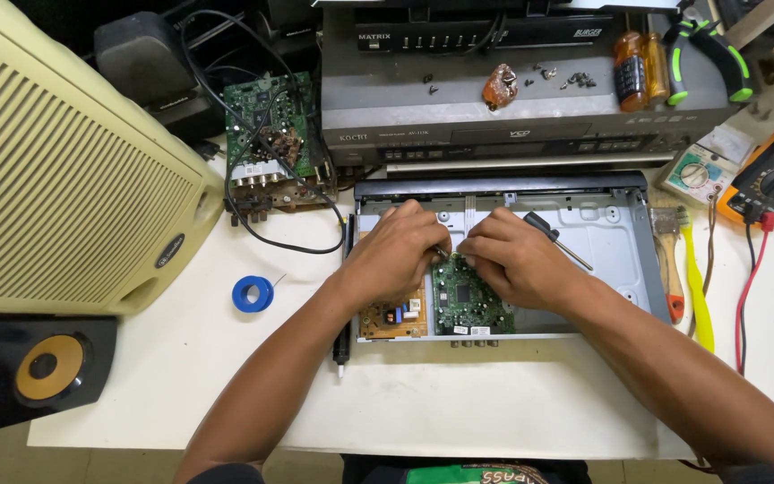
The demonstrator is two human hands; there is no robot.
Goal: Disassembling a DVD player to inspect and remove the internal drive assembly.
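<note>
Curling my left hand (pixel 398 254) and right hand (pixel 514 260) knuckles-up over the green circuit board (pixel 466 306), fingertips pinching something too small to tell.

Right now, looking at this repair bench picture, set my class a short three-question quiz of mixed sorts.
1. True or false: the right hand holds a screwdriver.
2. Which board lies under the left hand? A) orange board B) blue board
3. What small blue thing lies on the table left of the open chassis?

Key: 1 true; 2 A; 3 a blue tape roll.
</note>
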